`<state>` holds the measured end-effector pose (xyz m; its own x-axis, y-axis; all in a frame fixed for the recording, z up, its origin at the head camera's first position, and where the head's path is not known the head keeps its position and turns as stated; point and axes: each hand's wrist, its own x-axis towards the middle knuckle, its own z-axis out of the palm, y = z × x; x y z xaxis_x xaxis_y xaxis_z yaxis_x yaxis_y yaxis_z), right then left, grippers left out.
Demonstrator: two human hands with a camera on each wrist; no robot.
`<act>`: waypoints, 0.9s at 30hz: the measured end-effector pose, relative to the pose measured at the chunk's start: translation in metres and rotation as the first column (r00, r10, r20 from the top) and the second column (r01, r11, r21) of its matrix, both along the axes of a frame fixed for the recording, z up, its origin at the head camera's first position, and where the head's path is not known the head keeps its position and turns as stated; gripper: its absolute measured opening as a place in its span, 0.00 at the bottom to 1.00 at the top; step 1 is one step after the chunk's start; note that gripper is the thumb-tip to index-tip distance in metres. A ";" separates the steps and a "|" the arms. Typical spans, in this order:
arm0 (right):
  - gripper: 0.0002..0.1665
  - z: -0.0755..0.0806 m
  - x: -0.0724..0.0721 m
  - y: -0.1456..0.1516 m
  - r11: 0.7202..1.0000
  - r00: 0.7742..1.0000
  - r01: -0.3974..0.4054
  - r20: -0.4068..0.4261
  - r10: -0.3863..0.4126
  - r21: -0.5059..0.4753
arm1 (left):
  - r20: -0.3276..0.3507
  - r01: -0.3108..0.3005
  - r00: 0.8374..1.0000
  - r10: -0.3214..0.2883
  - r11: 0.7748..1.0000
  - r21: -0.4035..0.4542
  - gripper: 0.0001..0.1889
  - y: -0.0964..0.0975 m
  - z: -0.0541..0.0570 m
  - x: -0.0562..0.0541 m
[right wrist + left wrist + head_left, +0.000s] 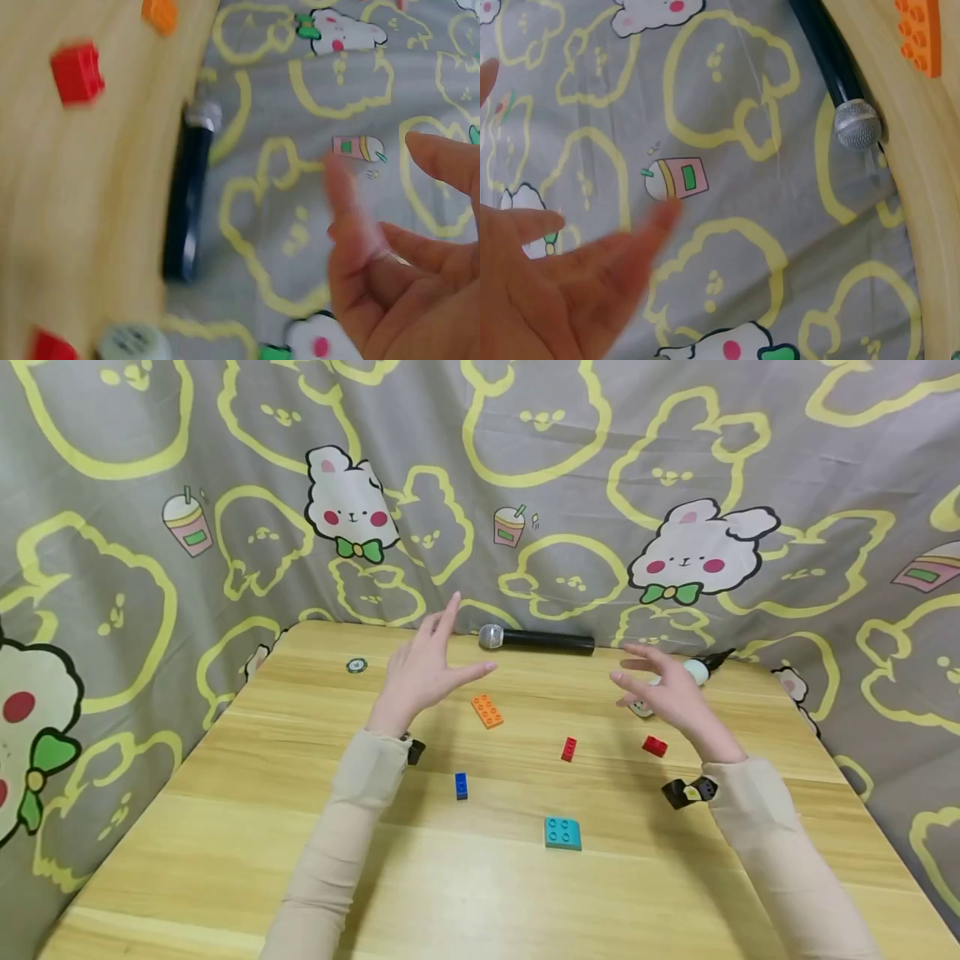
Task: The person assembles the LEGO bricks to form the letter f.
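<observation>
Both hands are raised over the wooden table, holding nothing. My left hand (422, 670) has its thumb and fingers spread apart, nearest to the orange building brick (487, 711) and the microphone (543, 640). My right hand (667, 689) has its fingers loosely bent and apart from the thumb. It partly hides a pale round object (696, 672) and a dark pointed thing (718, 658) behind it. Two red bricks (569, 749) lie closer to the front, one of them below the right hand. A blue brick (461, 786) and a teal brick (562, 833) lie nearer still.
A round chip (356, 666) lies at the table's back left. Behind the back edge hangs a grey curtain (450, 577) with yellow outlines and cartoon rabbits. The wooden table (225, 827) reaches toward the front, and each wrist wears a black strap.
</observation>
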<state>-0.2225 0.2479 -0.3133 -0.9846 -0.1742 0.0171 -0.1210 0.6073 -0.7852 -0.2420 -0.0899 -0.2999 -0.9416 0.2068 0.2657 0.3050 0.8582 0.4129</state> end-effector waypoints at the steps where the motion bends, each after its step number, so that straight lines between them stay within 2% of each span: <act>1: 0.42 -0.003 0.000 -0.001 0.998 0.999 -0.011 0.043 0.014 -0.064 | 0.003 0.010 1.000 -0.010 1.000 0.007 0.53 -0.002 -0.001 0.002; 4: 0.42 -0.015 -0.002 -0.003 0.974 0.983 -0.021 0.171 0.061 -0.226 | 0.006 0.047 0.999 -0.047 0.998 0.043 0.51 -0.007 -0.002 0.009; 7: 0.41 -0.028 -0.002 -0.006 0.950 0.964 -0.006 0.249 0.089 -0.313 | -0.003 0.091 0.996 -0.091 0.989 0.114 0.48 -0.012 -0.004 0.015; 9: 0.39 -0.037 -0.002 -0.008 0.915 0.951 0.016 0.290 0.111 -0.403 | 0.001 0.126 0.992 -0.129 0.976 0.175 0.46 -0.015 -0.006 0.018; 10: 0.37 -0.042 -0.002 -0.009 0.890 0.942 0.034 0.311 0.123 -0.456 | 0.009 0.147 0.988 -0.153 0.966 0.211 0.46 -0.016 -0.007 0.020; 12: 0.32 -0.052 -0.001 -0.010 0.820 0.924 0.075 0.349 0.157 -0.567 | 0.025 0.193 0.978 -0.209 0.937 0.290 0.45 -0.019 -0.010 0.022; 14: 0.25 -0.061 0.000 -0.012 0.741 0.906 0.118 0.376 0.192 -0.661 | 0.041 0.234 0.963 -0.268 0.897 0.374 0.45 -0.021 -0.014 0.024; 15: 0.23 -0.065 0.001 -0.013 0.711 0.900 0.136 0.386 0.203 -0.690 | 0.047 0.253 0.954 -0.298 0.875 0.414 0.45 -0.022 -0.017 0.025; 17: 0.20 -0.074 0.002 -0.015 0.671 0.891 0.166 0.401 0.212 -0.723 | 0.047 0.283 0.937 -0.346 0.831 0.478 0.44 -0.023 -0.023 0.027; 19: 0.20 -0.082 0.003 -0.018 0.657 0.886 0.188 0.415 0.207 -0.730 | 0.060 0.296 0.922 -0.383 0.797 0.527 0.42 -0.025 -0.029 0.028; 21: 0.24 -0.090 0.004 -0.019 0.662 0.882 0.204 0.429 0.196 -0.721 | 0.083 0.297 0.909 -0.409 0.774 0.559 0.40 -0.028 -0.034 0.030; 24: 0.33 -0.102 0.006 -0.020 0.678 0.872 0.227 0.456 0.178 -0.699 | 0.133 0.281 0.893 -0.431 0.762 0.583 0.38 -0.032 -0.041 0.033; 27: 0.39 -0.113 0.008 -0.023 0.719 0.864 0.231 0.478 0.158 -0.656 | 0.181 0.263 0.878 -0.444 0.762 0.591 0.35 -0.035 -0.047 0.036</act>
